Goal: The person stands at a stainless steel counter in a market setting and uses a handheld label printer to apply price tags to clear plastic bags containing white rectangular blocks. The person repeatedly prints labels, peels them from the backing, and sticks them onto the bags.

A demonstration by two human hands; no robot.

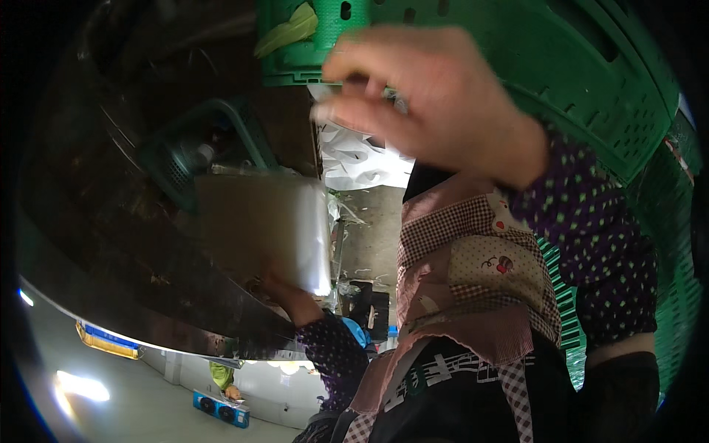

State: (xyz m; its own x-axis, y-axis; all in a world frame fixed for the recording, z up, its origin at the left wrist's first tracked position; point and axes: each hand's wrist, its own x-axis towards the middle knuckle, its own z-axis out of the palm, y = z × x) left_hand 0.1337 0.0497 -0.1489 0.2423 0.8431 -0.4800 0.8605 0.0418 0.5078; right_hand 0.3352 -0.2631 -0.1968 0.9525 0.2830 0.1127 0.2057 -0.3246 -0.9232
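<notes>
My right hand [436, 96] is raised across the upper middle, somewhat blurred, with its fingers curved. A gap shows between thumb and forefinger, and I make out nothing held there. My left hand [286, 292] is at the lower edge of a flat, translucent plastic sheet or stack of sheets [258, 225]. Its fingertips are dim and partly hidden there, so their grip does not show. The plastic lies over the dark table [140, 273], with its shiny right side at the table's edge. Just above it stands a green plastic basket [247, 125] with something clear inside.
Big green perforated crates [583, 66] crowd the top and right. A pale green leaf [292, 31] lies on a smaller green crate [340, 15]. Crumpled white plastic [362, 159] sits below my right hand. Bits of greenery [347, 207] litter the gap by the table.
</notes>
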